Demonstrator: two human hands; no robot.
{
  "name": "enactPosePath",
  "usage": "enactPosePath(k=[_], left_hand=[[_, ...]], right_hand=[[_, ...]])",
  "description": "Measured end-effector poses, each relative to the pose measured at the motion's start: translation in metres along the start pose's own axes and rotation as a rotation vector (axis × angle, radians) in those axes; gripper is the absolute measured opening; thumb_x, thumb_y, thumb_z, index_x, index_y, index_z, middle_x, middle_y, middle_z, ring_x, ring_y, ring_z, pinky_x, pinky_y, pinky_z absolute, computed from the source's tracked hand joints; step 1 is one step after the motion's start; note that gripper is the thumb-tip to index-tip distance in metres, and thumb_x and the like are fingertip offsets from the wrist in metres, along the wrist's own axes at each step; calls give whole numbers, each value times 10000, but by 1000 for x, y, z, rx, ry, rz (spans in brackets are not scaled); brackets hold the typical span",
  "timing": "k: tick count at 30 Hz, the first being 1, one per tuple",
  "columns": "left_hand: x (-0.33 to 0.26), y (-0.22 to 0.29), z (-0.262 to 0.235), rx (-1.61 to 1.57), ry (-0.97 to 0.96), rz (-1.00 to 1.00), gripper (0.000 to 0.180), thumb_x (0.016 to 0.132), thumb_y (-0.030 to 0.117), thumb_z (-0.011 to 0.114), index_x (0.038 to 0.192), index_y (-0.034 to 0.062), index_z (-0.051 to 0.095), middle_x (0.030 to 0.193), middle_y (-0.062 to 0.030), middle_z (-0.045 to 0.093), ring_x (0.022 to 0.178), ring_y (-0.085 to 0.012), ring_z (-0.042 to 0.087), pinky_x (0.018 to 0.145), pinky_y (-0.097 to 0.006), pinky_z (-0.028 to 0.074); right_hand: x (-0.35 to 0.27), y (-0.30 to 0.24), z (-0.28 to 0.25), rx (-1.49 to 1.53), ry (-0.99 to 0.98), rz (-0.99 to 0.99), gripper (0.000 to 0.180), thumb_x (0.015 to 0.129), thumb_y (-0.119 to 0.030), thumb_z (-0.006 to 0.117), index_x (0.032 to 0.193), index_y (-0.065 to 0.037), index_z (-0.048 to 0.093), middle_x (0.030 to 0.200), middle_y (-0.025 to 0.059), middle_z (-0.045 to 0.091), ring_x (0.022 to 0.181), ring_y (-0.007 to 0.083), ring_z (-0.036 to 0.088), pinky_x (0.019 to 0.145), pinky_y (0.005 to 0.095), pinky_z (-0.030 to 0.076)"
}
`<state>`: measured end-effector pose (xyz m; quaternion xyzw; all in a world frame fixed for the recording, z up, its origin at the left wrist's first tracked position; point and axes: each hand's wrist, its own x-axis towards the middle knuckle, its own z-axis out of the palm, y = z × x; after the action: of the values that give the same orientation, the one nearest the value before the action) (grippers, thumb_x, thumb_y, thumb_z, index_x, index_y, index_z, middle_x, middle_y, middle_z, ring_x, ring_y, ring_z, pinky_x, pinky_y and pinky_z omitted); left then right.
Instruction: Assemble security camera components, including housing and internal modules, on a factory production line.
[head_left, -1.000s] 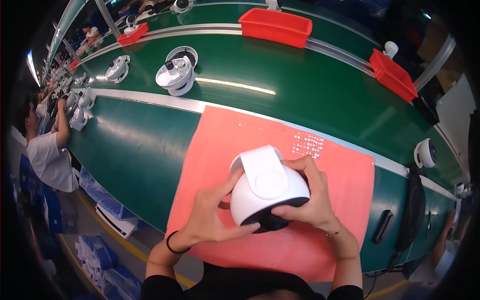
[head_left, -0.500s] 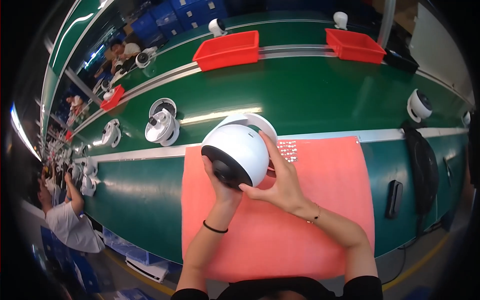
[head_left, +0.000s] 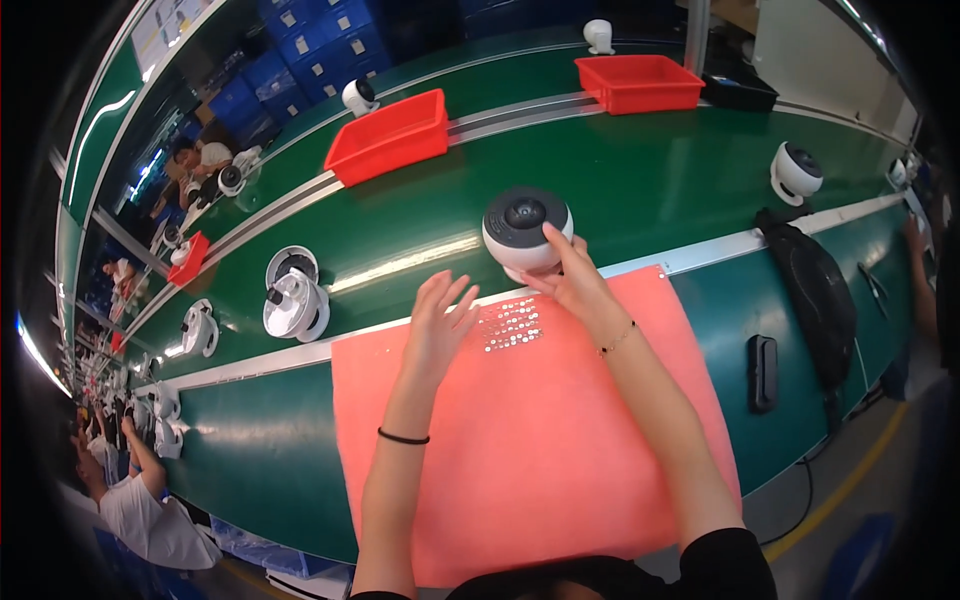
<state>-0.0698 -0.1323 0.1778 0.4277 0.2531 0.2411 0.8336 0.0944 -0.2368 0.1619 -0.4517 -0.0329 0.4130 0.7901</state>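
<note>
A round white security camera [head_left: 528, 228] with a black face is at the near edge of the green conveyor belt, its black side turned upward. My right hand [head_left: 578, 290] grips its right side, thumb low and fingers along the rim. Whether its base bears fully on the belt I cannot tell. My left hand [head_left: 440, 322] is empty, fingers spread, over the left part of the pink mat [head_left: 520, 460]. Between my hands, several small shiny round pieces [head_left: 512, 326] lie in rows at the mat's far edge.
Opened white camera housings [head_left: 297, 302] sit on the belt to the left. Two red trays [head_left: 392, 155] stand along the far rail. Another white camera [head_left: 795, 175] is on the belt at right. A black pouch [head_left: 815, 285] and a black case [head_left: 762, 375] lie right of the mat. Co-workers sit at left.
The camera has moved from over the mat, away from me onto the belt's edge, and its black face has turned upward. My left hand has let go of it and drawn apart.
</note>
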Motion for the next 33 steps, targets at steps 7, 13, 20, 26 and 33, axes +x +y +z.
enactPosePath(k=[7, 13, 20, 26, 33], left_hand=[[33, 37, -126, -531, 507, 211, 610, 790, 258, 616, 1260, 37, 296, 1306, -213, 303, 1190, -333, 384, 957, -421, 390], [37, 66, -183, -528, 457, 456, 595, 771, 205, 587, 1264, 16, 313, 1299, -173, 340, 1209, -322, 374, 1019, -441, 330], [48, 49, -205, -604, 313, 475, 529, 821, 128, 542, 1259, -43, 298, 1275, -191, 369, 1209, -309, 371, 1049, -422, 320], [-21, 69, -166, -271, 251, 455, 579, 842, 215, 540, 1283, -12, 240, 1312, -178, 304, 1229, -337, 343, 1037, -428, 341], [-91, 81, -104, -80, 282, 217, 588, 830, 471, 461, 1206, 23, 403, 1022, -172, 568, 927, -259, 611, 744, -322, 551]], right_hand=[[5, -16, -19, -134, -61, 2, 776, 801, -514, 571, 1312, -67, 195, 1254, 164, 343, 1033, 333, 520, 879, 430, 464], [17, -6, -19, 27, -63, -206, 811, 781, -537, 583, 1319, -53, 218, 1266, 168, 352, 1095, 356, 467, 923, 438, 415], [42, -22, -58, -387, 501, -393, 860, 695, -276, 713, 1345, -81, 185, 1174, 126, 327, 1031, 234, 374, 883, 428, 331], [-22, -45, 1, -877, 473, -990, 703, 705, -111, 670, 1289, -67, 280, 1181, 150, 286, 1055, 267, 342, 916, 346, 327], [-66, -6, 47, -1282, -290, -1087, 763, 664, -62, 687, 1319, -109, 298, 1240, 181, 249, 1151, 354, 272, 995, 458, 263]])
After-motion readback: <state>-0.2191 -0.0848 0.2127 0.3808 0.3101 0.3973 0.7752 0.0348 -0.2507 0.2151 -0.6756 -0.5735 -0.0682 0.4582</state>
